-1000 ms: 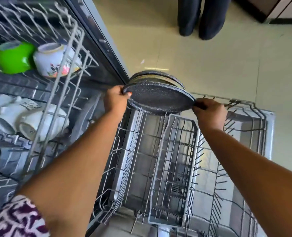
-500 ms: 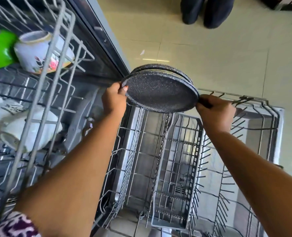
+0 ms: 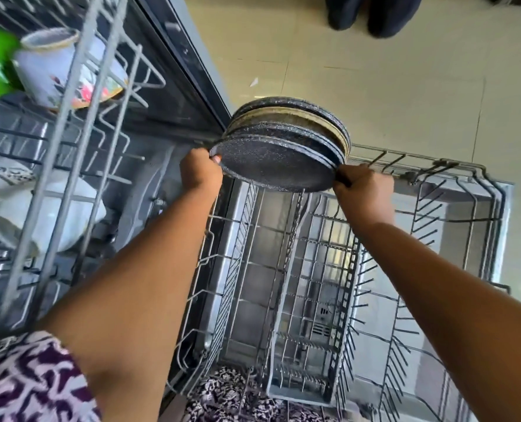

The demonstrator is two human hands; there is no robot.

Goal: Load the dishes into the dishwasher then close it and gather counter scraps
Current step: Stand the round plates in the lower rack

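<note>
Over the pulled-out lower rack (image 3: 454, 190), head view: a stack of dark speckled plates (image 3: 279, 161) is held tilted, left hand (image 3: 199, 172) and right hand (image 3: 364, 190) each with fingers clenched on opposite rims. Stack looks stiff, likely heavy and breakable, rims probably slick; best kept in this 2-sided rim grip and slotted singly.

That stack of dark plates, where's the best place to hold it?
Hold the stack of plates by its rim, one grip from each side, as the left hand and right hand do now. It is wide, round and tilted, so opposite edges steady it.
</note>
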